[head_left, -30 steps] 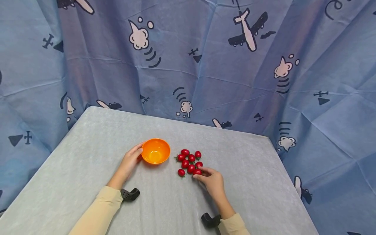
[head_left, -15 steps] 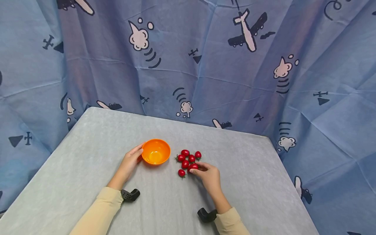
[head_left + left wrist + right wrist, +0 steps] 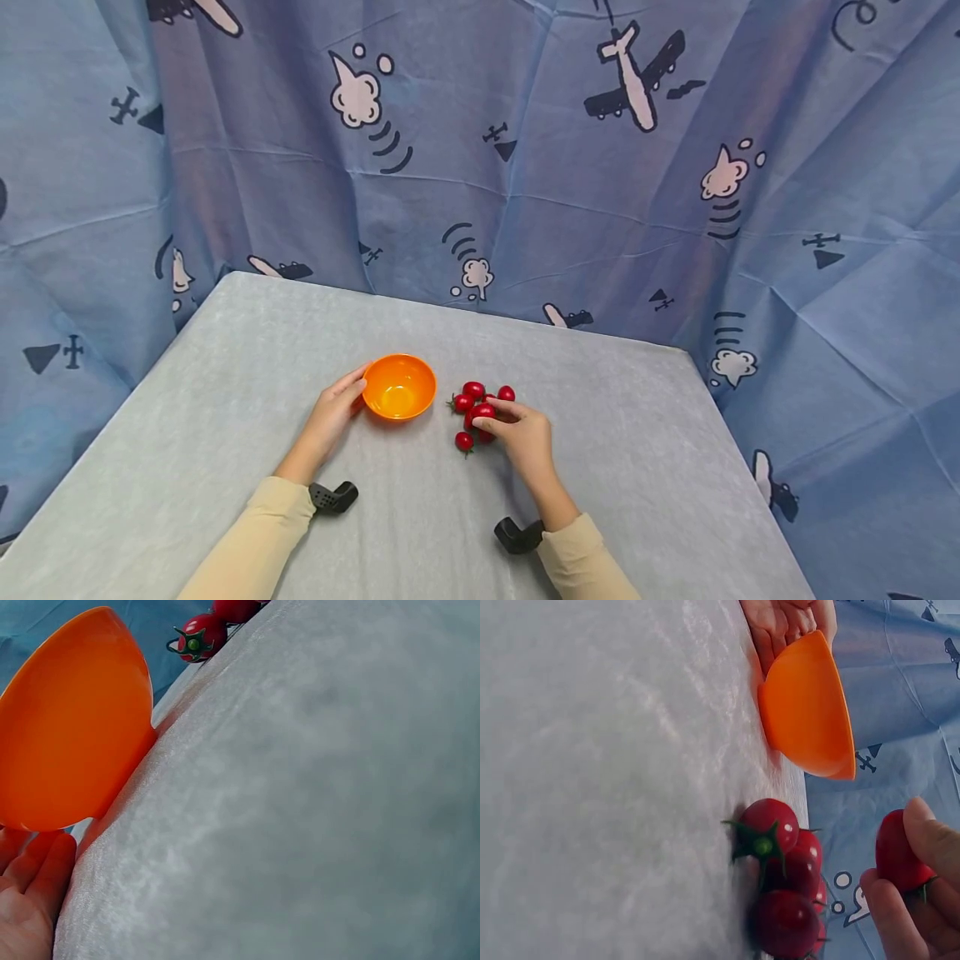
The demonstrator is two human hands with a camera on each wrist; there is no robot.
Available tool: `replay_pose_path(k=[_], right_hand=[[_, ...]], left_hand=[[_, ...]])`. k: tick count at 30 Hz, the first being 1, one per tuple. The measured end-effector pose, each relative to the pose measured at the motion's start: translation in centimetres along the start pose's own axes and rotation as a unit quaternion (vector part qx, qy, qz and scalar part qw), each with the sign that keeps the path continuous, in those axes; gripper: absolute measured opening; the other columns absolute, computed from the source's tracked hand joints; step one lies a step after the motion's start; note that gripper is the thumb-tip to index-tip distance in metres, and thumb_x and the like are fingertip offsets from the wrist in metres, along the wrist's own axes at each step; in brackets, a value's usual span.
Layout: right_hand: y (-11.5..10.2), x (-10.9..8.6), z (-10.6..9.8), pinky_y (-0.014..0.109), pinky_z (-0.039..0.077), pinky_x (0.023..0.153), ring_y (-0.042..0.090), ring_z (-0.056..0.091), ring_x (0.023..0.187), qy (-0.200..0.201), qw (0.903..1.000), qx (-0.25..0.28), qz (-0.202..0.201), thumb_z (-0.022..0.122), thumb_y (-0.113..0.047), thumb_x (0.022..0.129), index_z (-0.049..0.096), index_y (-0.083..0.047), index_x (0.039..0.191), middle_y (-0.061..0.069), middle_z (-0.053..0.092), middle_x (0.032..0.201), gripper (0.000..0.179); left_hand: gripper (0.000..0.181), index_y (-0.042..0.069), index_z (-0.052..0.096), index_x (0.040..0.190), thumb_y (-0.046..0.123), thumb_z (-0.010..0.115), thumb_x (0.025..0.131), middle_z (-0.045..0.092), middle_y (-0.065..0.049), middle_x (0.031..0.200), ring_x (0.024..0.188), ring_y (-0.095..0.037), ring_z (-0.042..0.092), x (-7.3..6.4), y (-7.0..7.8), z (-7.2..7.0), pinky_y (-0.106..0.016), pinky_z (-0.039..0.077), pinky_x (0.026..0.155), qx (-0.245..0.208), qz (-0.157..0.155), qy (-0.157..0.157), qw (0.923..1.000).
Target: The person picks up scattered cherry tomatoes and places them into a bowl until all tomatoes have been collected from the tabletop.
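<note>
An orange bowl (image 3: 397,407) stands on the table, nothing visible inside it. My left hand (image 3: 333,412) holds the bowl at its left side, thumb at the rim and fingers against the outer wall. My right hand (image 3: 529,443) pinches a red cherry tomato (image 3: 897,853) between thumb and fingers; the right wrist view shows it lifted off the cloth, a bit of green stem showing. Below and beside it, several more cherry tomatoes (image 3: 462,403) lie in a cluster right of the bowl, partly hidden by the right hand. One tomato (image 3: 464,442) lies at the cluster's near side.
A pale grey cloth covers the table (image 3: 420,517). Behind it and along its sides hangs a blue curtain (image 3: 450,125) with airplane prints. Each wrist wears a black camera mount (image 3: 334,498).
My right hand has picked a cherry tomato from the near right of the cluster and carried it up and left, above the others. The left hand and bowl have stayed in place.
</note>
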State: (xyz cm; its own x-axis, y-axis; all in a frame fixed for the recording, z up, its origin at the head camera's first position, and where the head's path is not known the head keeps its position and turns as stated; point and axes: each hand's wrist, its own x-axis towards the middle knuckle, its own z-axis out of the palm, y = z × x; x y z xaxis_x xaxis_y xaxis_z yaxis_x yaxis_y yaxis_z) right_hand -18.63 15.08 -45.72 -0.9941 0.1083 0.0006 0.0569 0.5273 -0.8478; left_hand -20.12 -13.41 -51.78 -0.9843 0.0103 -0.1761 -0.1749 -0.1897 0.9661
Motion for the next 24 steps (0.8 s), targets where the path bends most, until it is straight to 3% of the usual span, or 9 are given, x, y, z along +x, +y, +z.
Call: replay_pose_path(k=[5, 14, 24], right_hand=[[-0.6, 0.3, 0.5, 0.017, 0.052, 0.065, 0.018, 0.065, 0.086, -0.006, 1.0000, -0.005, -0.006, 0.089, -0.025, 0.072, 0.079, -0.010, 0.106, 0.012, 0.077, 0.096, 0.038], [-1.4, 0.8, 1.1, 0.017, 0.052, 0.065, 0.019, 0.064, 0.087, -0.019, 0.9998, 0.009, -0.004, 0.088, -0.023, 0.074, 0.080, -0.012, 0.105, 0.011, 0.077, 0.100, 0.035], [-2.5, 1.3, 1.8, 0.032, 0.058, 0.080, 0.024, 0.065, 0.104, -0.029, 0.9995, -0.005, -0.008, 0.090, -0.032, 0.071, 0.080, -0.017, 0.104, 0.011, 0.076, 0.108, 0.037]], left_hand=[[0.048, 0.006, 0.037, 0.153, 0.019, 0.041, 0.107, 0.036, -0.008, 0.161, 0.143, -0.016, 0.037, 0.0, -0.1, -0.1, -0.022, 0.037, 0.113, 0.009, -0.003, 0.003, 1.0000], [0.048, 0.006, 0.037, 0.153, 0.019, 0.041, 0.107, 0.036, -0.008, 0.160, 0.145, -0.020, 0.036, 0.0, 0.1, -0.1, -0.022, 0.039, 0.112, 0.010, 0.001, 0.002, 0.9999], [0.048, 0.006, 0.037, 0.153, 0.019, 0.041, 0.107, 0.036, -0.009, 0.160, 0.144, -0.020, 0.037, 0.0, 0.0, -0.1, -0.017, 0.041, 0.107, 0.011, 0.002, 0.001, 0.9999]])
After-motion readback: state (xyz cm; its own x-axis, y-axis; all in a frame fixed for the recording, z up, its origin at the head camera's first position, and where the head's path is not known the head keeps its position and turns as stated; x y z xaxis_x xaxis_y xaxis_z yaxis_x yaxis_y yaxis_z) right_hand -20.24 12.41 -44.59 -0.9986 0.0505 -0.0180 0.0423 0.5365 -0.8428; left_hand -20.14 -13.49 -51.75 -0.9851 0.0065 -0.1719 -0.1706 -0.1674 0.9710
